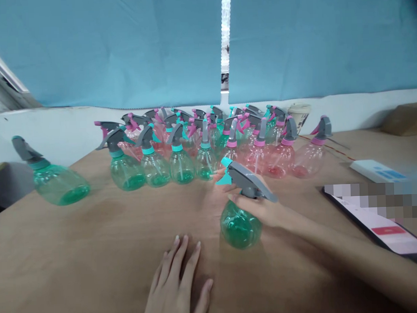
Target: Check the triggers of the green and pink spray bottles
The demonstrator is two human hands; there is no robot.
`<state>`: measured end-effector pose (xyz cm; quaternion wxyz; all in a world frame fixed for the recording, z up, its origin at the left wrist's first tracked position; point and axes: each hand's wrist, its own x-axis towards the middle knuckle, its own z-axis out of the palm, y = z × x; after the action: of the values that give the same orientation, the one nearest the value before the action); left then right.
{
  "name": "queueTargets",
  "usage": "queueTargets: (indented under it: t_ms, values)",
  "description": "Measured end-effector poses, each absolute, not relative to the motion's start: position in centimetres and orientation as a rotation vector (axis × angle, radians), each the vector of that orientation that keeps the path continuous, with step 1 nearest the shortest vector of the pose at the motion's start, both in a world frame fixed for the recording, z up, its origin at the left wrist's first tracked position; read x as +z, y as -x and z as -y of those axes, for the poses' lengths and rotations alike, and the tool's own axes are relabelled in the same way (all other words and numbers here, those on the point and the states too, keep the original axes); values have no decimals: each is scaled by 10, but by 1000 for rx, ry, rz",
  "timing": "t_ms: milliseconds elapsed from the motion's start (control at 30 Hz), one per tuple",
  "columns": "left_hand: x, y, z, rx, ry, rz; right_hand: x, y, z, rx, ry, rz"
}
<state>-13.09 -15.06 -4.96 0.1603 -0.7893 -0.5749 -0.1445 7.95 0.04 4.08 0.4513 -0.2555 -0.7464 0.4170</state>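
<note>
The right hand (261, 207) has its grip clamped on the neck and grey trigger head of a green-tinted plastic spray bottle (240, 227). The bottle tilts, its base toward the person; whether that base touches the wooden surface (78, 252) I cannot tell. Nearer the person and left of the grip, the left hand (175, 285) lies flat on the surface, open, fingers spread, holding nothing. Just beyond the grip stand crowded rows of green and pink spray bottles (181, 166), with a paper cup (300, 116) behind them. A lone green spray bottle (57, 184) sits well left. To the right lie a partly pixelated smartphone (378, 226) and a white box (373, 169).
</note>
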Motion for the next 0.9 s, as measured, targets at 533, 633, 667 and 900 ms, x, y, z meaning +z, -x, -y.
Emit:
queueTargets:
  t_ms: [533,633,667,900]
  values:
    - [-39,126,148,-384,2321,1723,35,-79,-7,1107,615,1856]
    - [-41,123,142,-383,2304,1719,36,-78,-7,1089,633,1874]
    - [-42,122,140,-384,2291,1719,36,-78,-6,1088,634,1877]
    - [-51,122,134,-403,2244,1725,40,-76,-4,1094,635,1858]
